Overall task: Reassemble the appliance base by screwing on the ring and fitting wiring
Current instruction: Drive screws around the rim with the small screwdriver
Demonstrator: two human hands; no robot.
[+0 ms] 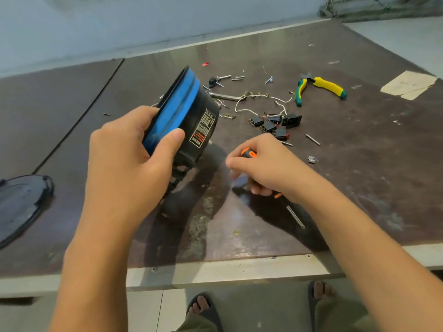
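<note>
Two-handed: steady the base (191, 121) gripped in your left hand (124, 159), then square the screwdriver (248, 154) your right hand (261, 168) clutches.

Pliers (329, 86), paper scrap (410, 84), dark lid (22, 204).

The left hand (124, 161) grips the tilted black appliance base (191, 130) by its blue ring (172, 111); the right hand (261, 166) holds an orange-black screwdriver (249, 154) near it.

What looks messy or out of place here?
Screws, black switches and white wiring lie scattered loose on the table beyond the tilted appliance base in the left hand. The right hand grips a screwdriver.
</note>
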